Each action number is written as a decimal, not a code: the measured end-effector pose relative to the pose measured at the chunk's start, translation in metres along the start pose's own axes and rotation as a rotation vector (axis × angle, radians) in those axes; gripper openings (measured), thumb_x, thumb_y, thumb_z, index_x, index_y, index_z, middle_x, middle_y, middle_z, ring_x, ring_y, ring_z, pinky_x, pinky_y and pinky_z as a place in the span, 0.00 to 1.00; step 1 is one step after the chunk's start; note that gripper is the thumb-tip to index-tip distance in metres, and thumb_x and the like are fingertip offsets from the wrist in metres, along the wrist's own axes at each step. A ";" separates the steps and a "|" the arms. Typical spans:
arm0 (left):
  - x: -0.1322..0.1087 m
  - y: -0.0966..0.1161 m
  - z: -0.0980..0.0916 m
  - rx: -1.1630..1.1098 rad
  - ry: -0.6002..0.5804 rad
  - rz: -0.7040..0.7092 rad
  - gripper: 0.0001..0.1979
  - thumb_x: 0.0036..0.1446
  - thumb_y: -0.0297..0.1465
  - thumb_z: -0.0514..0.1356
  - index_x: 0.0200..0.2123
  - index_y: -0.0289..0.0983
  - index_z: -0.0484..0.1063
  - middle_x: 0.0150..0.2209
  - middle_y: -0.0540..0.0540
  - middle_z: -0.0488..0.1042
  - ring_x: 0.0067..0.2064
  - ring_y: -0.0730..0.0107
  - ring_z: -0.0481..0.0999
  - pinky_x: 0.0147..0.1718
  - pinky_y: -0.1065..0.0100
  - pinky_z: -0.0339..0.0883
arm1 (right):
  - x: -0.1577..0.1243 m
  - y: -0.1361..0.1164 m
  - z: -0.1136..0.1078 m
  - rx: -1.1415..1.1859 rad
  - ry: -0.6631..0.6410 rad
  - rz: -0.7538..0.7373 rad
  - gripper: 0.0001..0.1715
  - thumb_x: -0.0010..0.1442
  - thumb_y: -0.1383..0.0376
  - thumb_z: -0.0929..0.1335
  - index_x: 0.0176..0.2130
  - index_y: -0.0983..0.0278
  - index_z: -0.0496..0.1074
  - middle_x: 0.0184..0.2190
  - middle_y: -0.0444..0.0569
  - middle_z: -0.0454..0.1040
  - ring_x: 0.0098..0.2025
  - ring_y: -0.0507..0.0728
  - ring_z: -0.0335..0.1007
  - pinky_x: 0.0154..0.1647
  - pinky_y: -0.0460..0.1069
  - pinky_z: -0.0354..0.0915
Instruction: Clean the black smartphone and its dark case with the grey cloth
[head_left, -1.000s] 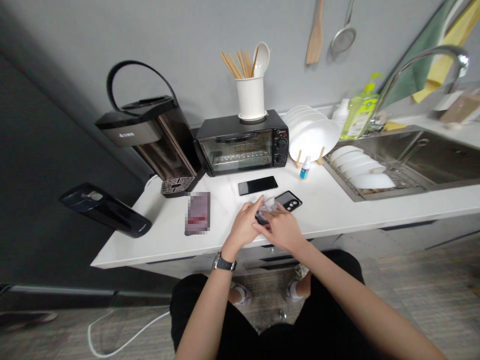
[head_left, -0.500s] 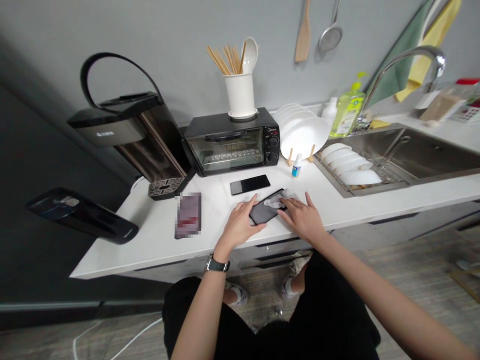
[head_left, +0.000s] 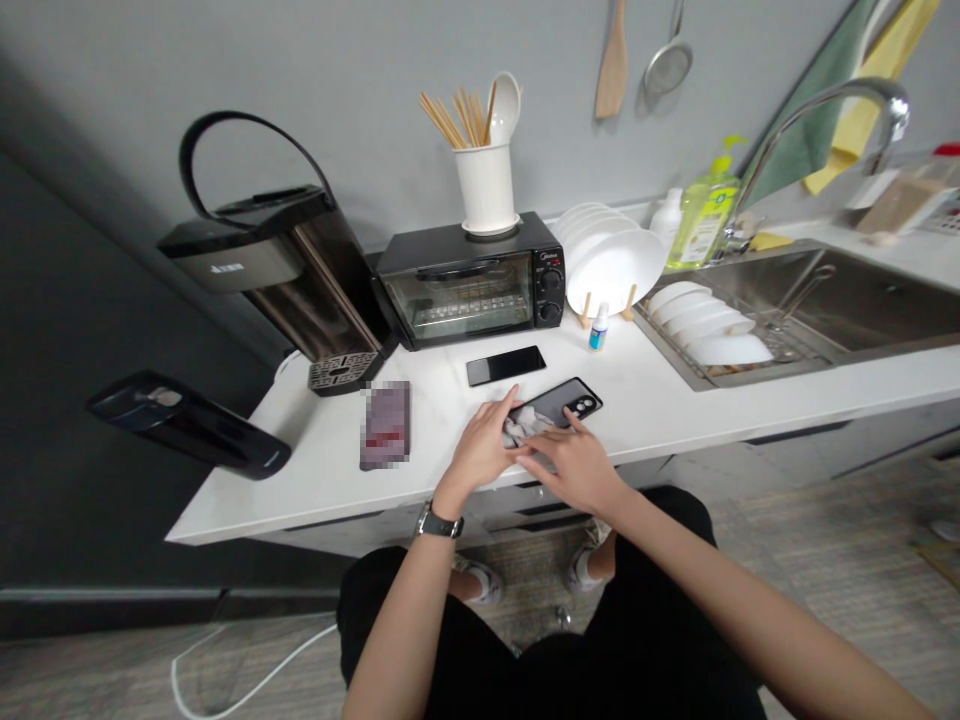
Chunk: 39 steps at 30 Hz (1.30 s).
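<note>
A dark phone (head_left: 559,399) lies back up on the white counter, its camera end pointing to the upper right. My left hand (head_left: 482,447) grips the phone's near left end between thumb and fingers. Under the fingers of my right hand (head_left: 576,466) a crumpled white-grey wipe (head_left: 523,427) is pressed against the left part of the phone's back. Just behind lies a second phone (head_left: 506,366) with a black screen facing up. A small white and blue bottle (head_left: 598,330) stands upright beyond the camera end.
A toaster oven (head_left: 465,290) carries a white utensil holder (head_left: 486,185). Left are a drinks machine (head_left: 307,290), a dark cylindrical device (head_left: 187,425) and a blurred packet (head_left: 386,425). Right are racked plates (head_left: 615,265) and a sink (head_left: 847,325) with white bowls (head_left: 705,320).
My right hand has slid the wipe left along the phone's back, from the camera end towards my left hand. The camera lenses now show. My left hand still holds the phone.
</note>
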<state>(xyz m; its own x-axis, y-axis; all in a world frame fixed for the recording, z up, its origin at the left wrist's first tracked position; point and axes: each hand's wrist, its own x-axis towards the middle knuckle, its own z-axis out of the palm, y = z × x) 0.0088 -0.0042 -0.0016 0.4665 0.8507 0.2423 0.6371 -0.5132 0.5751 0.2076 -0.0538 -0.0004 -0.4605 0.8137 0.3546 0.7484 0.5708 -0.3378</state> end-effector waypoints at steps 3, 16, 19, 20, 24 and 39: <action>-0.001 0.002 0.001 -0.014 0.028 0.017 0.48 0.57 0.37 0.70 0.74 0.45 0.48 0.64 0.43 0.71 0.63 0.51 0.67 0.64 0.51 0.61 | -0.012 0.037 -0.009 -0.089 0.073 0.068 0.24 0.75 0.52 0.60 0.58 0.59 0.75 0.55 0.54 0.80 0.61 0.64 0.74 0.72 0.68 0.49; -0.003 -0.003 0.002 0.019 0.061 -0.044 0.45 0.58 0.29 0.66 0.74 0.40 0.49 0.62 0.39 0.71 0.62 0.51 0.67 0.63 0.51 0.63 | 0.030 -0.008 0.019 -0.078 0.058 0.012 0.30 0.72 0.46 0.62 0.49 0.67 0.78 0.45 0.60 0.83 0.57 0.66 0.74 0.70 0.64 0.55; -0.004 -0.002 0.001 0.046 0.064 -0.071 0.45 0.58 0.29 0.66 0.74 0.39 0.50 0.62 0.38 0.71 0.61 0.51 0.67 0.63 0.52 0.63 | 0.022 -0.014 0.017 -0.010 0.020 -0.034 0.28 0.73 0.46 0.61 0.44 0.63 0.79 0.47 0.58 0.83 0.59 0.64 0.74 0.70 0.64 0.55; -0.004 -0.002 0.001 0.044 0.071 -0.073 0.45 0.58 0.31 0.66 0.74 0.40 0.50 0.62 0.39 0.71 0.61 0.51 0.67 0.63 0.52 0.63 | 0.017 -0.009 0.014 -0.004 0.022 -0.024 0.27 0.73 0.46 0.61 0.44 0.62 0.79 0.49 0.56 0.82 0.60 0.63 0.74 0.70 0.65 0.54; -0.004 -0.001 0.003 0.025 0.097 -0.052 0.47 0.58 0.39 0.70 0.74 0.44 0.50 0.62 0.41 0.71 0.62 0.51 0.67 0.63 0.51 0.63 | 0.003 0.034 -0.002 -0.082 0.066 0.052 0.24 0.75 0.50 0.60 0.51 0.59 0.78 0.55 0.55 0.80 0.64 0.64 0.71 0.72 0.69 0.50; -0.004 -0.006 -0.001 0.033 0.049 -0.070 0.44 0.59 0.32 0.67 0.74 0.42 0.52 0.61 0.39 0.72 0.60 0.52 0.68 0.60 0.53 0.66 | 0.019 -0.011 0.019 0.015 0.035 -0.040 0.30 0.71 0.45 0.64 0.54 0.65 0.76 0.54 0.60 0.80 0.65 0.65 0.69 0.71 0.66 0.53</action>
<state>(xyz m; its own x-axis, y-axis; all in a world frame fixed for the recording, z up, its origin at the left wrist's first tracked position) 0.0026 -0.0044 -0.0056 0.3898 0.8888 0.2410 0.6873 -0.4549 0.5662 0.1819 -0.0424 -0.0063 -0.4726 0.7863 0.3980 0.7224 0.6043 -0.3360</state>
